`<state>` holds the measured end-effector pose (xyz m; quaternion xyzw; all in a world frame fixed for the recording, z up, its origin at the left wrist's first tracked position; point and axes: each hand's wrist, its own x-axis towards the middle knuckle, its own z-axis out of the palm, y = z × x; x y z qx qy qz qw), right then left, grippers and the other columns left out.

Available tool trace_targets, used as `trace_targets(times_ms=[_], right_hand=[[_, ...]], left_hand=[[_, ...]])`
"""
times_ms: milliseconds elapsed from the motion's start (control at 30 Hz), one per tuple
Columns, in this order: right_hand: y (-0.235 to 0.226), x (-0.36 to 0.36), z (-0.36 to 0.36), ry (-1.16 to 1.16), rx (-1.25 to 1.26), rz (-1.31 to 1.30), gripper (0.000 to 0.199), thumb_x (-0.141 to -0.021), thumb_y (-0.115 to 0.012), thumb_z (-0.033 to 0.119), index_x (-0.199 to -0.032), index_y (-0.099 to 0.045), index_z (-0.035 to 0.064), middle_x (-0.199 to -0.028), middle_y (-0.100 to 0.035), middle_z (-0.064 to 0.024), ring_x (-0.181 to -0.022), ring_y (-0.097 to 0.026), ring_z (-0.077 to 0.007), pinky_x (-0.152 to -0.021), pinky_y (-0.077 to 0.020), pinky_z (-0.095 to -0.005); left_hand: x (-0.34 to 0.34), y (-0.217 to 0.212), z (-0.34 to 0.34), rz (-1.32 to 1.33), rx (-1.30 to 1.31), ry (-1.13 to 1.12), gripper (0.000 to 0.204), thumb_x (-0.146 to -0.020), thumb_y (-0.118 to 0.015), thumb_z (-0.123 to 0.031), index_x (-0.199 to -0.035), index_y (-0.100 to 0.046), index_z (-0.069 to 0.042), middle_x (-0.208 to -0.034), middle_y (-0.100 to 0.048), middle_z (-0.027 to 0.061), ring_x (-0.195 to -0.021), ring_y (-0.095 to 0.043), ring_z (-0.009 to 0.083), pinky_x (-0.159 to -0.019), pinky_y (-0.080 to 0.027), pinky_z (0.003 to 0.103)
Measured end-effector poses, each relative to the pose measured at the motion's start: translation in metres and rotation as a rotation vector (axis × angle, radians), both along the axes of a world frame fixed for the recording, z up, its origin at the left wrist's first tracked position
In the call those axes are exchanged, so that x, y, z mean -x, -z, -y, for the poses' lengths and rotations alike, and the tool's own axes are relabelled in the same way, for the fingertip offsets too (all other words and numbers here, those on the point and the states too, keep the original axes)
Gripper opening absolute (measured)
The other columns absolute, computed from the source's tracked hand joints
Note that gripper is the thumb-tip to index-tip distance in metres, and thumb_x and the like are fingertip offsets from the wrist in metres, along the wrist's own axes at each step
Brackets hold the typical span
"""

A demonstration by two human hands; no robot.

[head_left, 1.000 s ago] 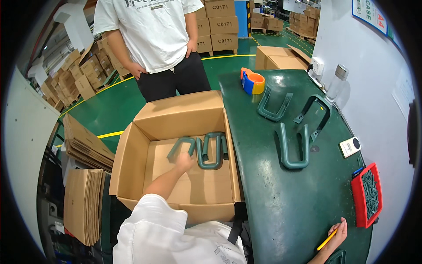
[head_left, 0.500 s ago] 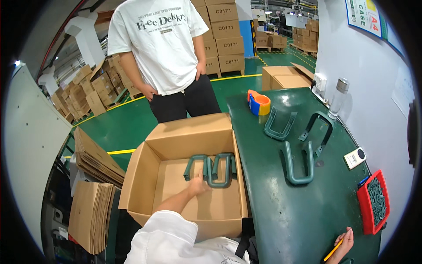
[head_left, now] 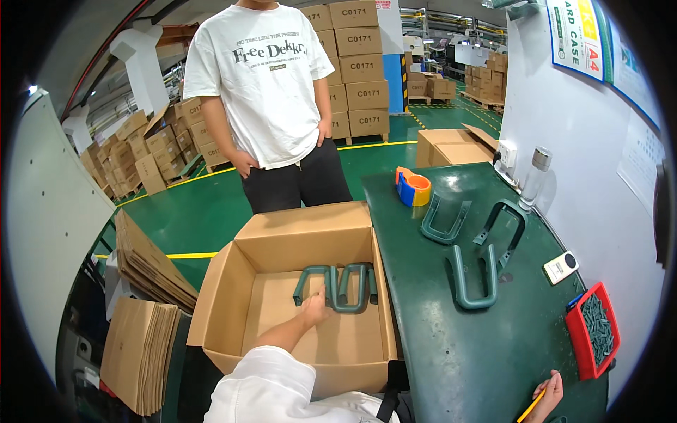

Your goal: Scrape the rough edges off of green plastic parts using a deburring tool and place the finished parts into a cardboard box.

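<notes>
Over the last second the view tipped up: the open cardboard box (head_left: 303, 296) now sits lower in frame and more of the standing person in a white T-shirt (head_left: 264, 92) shows behind it. The left hand (head_left: 315, 309) has hardly moved; it stays down inside the box at the two dark-green U-shaped handles (head_left: 338, 285), which lie flat, side by side and touching, at the far middle of the box floor, same spot as before. The fingers rest on the near end of the left handle; whether they are closed round it or just pressing on it, cannot tell. Judging by that, the pair looks placed and is only being nudged or steadied, not lifted.

The right hand (head_left: 546, 395) sits at the lower right edge of the bench (head_left: 458, 366), closed on a yellow pencil (head_left: 530, 407), as before.

Containers:
- The cardboard box has its flaps out and holds only the two handles, with the rest of its floor bare.
- The red tray (head_left: 592, 338), at the bench's right edge, is full of small dark screws.
- A closed carton (head_left: 451, 146) sits past the far end of the bench.

Three more green handles (head_left: 471, 278) lie loose on the bench, well apart from the box, with an orange-and-blue tape dispenser (head_left: 412, 187) beyond them. A clear bottle (head_left: 534, 176) stands by the wall. Flat cardboard stacks (head_left: 141, 338) lie on the floor to the left.
</notes>
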<state>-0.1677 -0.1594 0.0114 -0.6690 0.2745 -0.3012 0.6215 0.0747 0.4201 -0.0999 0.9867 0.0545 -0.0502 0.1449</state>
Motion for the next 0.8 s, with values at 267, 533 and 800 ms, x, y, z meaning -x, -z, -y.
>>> trace_targets(times_ms=[267,533,800], right_hand=[[-0.030,0.000,-0.025,0.042,-0.025,-0.086,0.027,-0.093,-0.053,0.019,-0.110,-0.059,-0.0009,-0.063,-0.053,-0.0024,-0.050,-0.048,-0.0095,-0.046,-0.0379,-0.0208],[-0.043,0.041,-0.041,-0.009,0.753,-0.376,0.041,-0.084,-0.063,0.021,-0.119,-0.055,0.0008,-0.083,-0.060,-0.0078,-0.079,-0.059,-0.0216,-0.068,-0.0478,-0.0339],[0.012,0.148,0.022,0.399,1.044,-0.695,0.035,-0.087,-0.058,0.025,-0.109,-0.057,-0.0032,-0.086,-0.063,-0.0175,-0.079,-0.062,-0.0289,-0.067,-0.0496,-0.0336]], left_hand=[[0.005,-0.027,-0.003,0.572,0.075,0.081,0.042,-0.074,-0.061,-0.007,-0.114,-0.049,-0.004,-0.093,-0.062,0.0209,-0.084,-0.060,0.0383,-0.072,-0.049,0.044],[0.007,-0.105,0.073,1.017,0.420,0.493,0.025,-0.070,-0.053,0.009,-0.093,-0.060,0.000,-0.085,-0.063,0.0156,-0.074,-0.062,0.0313,-0.062,-0.051,0.037],[0.022,-0.140,0.189,0.947,0.841,0.958,0.024,-0.062,-0.054,0.013,-0.082,-0.061,0.001,-0.084,-0.064,0.0152,-0.071,-0.062,0.0298,-0.060,-0.051,0.033]])
